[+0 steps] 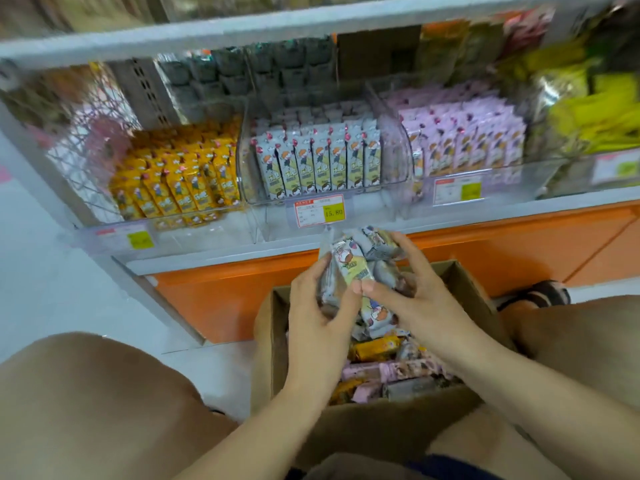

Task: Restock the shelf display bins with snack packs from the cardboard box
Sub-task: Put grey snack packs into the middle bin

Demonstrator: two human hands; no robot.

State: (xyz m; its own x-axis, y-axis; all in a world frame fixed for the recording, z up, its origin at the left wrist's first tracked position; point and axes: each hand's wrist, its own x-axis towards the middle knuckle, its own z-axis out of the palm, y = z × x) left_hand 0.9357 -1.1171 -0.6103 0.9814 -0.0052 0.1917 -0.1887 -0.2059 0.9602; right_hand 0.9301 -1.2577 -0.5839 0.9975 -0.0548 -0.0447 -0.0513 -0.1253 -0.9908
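Observation:
Between my knees stands an open cardboard box (446, 410) with mixed snack packs in yellow, pink and grey. Above it I hold a bunch of grey-white snack packs (353, 268). My left hand (318, 306) grips the bunch from the left, and my right hand (415, 296) grips it from the right, thumb on the front pack. Straight ahead on the shelf is a clear middle bin (256, 161) with upright rows of the same grey-white packs (318, 164). Yellow packs (180, 174) fill the left bin, pink packs (474, 136) the right one.
A price tag (318, 209) hangs on the middle bin's front. The shelf edge (221, 254) sits above an orange base panel (485, 258). More bins with yellow-green packs (595, 112) are at the far right. My knees flank the box on both sides.

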